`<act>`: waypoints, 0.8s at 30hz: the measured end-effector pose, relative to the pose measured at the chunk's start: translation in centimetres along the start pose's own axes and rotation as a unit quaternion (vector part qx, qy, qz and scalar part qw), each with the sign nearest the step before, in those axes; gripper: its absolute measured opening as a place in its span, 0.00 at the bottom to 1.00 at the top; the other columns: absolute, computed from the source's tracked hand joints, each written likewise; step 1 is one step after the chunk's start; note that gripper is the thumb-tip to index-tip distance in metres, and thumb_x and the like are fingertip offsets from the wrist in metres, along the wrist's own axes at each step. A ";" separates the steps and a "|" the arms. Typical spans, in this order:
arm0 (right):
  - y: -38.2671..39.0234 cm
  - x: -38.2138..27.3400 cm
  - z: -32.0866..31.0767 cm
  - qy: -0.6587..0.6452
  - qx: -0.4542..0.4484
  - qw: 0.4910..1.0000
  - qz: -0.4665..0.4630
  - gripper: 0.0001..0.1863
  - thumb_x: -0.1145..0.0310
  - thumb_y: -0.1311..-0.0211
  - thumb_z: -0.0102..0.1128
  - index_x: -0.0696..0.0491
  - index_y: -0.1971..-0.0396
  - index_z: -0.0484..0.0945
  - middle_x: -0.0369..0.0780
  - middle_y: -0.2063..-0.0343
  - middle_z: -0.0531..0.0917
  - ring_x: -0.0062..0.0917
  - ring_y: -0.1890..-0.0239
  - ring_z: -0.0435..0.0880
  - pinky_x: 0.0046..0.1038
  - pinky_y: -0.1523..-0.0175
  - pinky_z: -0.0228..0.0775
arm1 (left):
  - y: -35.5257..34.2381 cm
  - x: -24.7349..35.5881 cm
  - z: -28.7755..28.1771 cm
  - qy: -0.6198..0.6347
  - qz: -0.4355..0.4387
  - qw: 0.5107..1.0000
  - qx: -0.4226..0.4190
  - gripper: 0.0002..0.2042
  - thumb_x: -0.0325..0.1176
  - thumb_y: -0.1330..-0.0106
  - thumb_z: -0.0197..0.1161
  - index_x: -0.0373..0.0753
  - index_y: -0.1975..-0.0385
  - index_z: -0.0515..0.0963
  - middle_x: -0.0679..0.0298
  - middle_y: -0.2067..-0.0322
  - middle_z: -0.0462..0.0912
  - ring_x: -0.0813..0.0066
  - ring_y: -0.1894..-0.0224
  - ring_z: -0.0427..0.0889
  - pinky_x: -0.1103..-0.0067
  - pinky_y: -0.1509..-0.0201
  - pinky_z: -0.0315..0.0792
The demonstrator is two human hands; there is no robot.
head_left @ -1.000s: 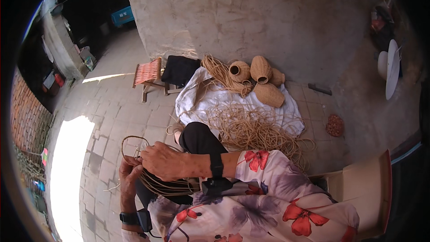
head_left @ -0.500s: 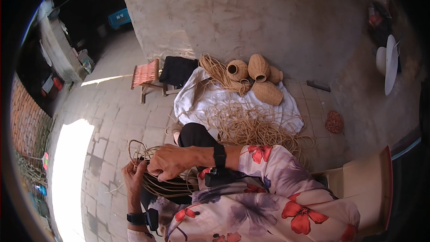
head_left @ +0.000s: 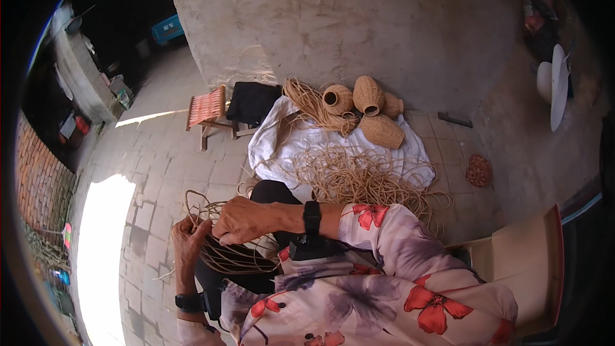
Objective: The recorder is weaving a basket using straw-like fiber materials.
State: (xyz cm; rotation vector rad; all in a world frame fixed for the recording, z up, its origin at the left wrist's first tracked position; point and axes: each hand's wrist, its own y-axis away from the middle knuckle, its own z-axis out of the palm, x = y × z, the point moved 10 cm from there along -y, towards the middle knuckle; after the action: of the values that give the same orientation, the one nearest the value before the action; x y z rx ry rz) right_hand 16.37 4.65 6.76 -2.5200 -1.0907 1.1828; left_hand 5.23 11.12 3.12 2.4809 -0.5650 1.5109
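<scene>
Left hand [head_left: 187,243] and right hand [head_left: 238,219], both grips closed around a bundle of thin tan cane strands [head_left: 227,257] held over the lap. The bundle's long axis runs left to right, its looped ends curling upward past the left hand. Beyond, loose tangled cane [head_left: 359,176] lies on a white cloth [head_left: 269,144] spread on the paved floor, beside four woven wicker vases [head_left: 368,106].

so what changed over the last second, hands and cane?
The right hand slid slightly toward the left hand, both staying closed on the bundle of cane strands. The loose cane pile and woven baskets on the white cloth stayed put.
</scene>
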 end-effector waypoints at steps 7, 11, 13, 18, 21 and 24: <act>5.3 -0.7 1.6 0.094 -0.093 0.990 0.039 0.16 0.58 0.46 0.59 0.56 0.81 0.76 0.48 0.84 0.77 0.47 0.76 0.80 0.43 0.70 0.69 | 0.9 2.8 3.7 -0.159 0.037 0.986 -0.016 0.17 0.42 0.44 0.63 0.30 0.81 0.76 0.55 0.88 0.72 0.73 0.85 0.70 0.72 0.76 0.66; 5.4 2.2 1.0 0.004 -0.053 0.973 0.225 0.19 0.54 0.44 0.59 0.56 0.79 0.80 0.49 0.81 0.80 0.47 0.73 0.82 0.44 0.64 0.72 | 0.5 4.5 3.8 -0.218 0.044 0.975 0.016 0.17 0.40 0.44 0.62 0.30 0.82 0.74 0.54 0.88 0.70 0.67 0.86 0.68 0.71 0.76 0.66; 4.8 3.0 0.7 -0.004 -0.043 0.962 0.269 0.19 0.53 0.44 0.59 0.56 0.77 0.81 0.49 0.80 0.81 0.47 0.71 0.82 0.44 0.63 0.72 | 0.3 6.1 2.9 -0.233 0.066 0.969 0.054 0.17 0.40 0.43 0.61 0.30 0.82 0.74 0.54 0.87 0.71 0.66 0.86 0.68 0.71 0.75 0.66; 1.5 2.0 -4.1 0.009 0.111 0.981 0.161 0.15 0.57 0.44 0.59 0.55 0.77 0.80 0.49 0.78 0.81 0.46 0.71 0.82 0.45 0.62 0.72 | -0.7 8.1 -0.9 -0.198 0.052 0.969 0.141 0.20 0.41 0.39 0.62 0.29 0.83 0.71 0.52 0.86 0.74 0.71 0.83 0.69 0.71 0.74 0.65; 0.5 1.8 -4.6 0.010 0.120 0.985 0.121 0.13 0.59 0.45 0.60 0.55 0.77 0.79 0.48 0.79 0.81 0.45 0.72 0.82 0.44 0.64 0.71 | -1.5 7.4 -0.6 -0.184 0.042 0.973 0.132 0.21 0.45 0.39 0.64 0.31 0.81 0.72 0.56 0.86 0.71 0.73 0.82 0.67 0.71 0.74 0.65; 1.2 1.6 -3.0 0.092 0.051 0.989 0.103 0.11 0.60 0.46 0.60 0.53 0.76 0.79 0.46 0.80 0.80 0.45 0.73 0.81 0.42 0.67 0.70 | -1.6 4.9 0.9 -0.154 -0.019 0.983 0.098 0.20 0.45 0.43 0.66 0.31 0.82 0.72 0.59 0.87 0.67 0.75 0.82 0.65 0.72 0.75 0.64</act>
State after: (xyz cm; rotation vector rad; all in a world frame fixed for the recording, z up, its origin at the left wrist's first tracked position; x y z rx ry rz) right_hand 19.86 5.32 7.38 -2.6463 -0.7235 0.9969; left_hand 8.63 11.20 7.08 2.8852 -0.4279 1.2276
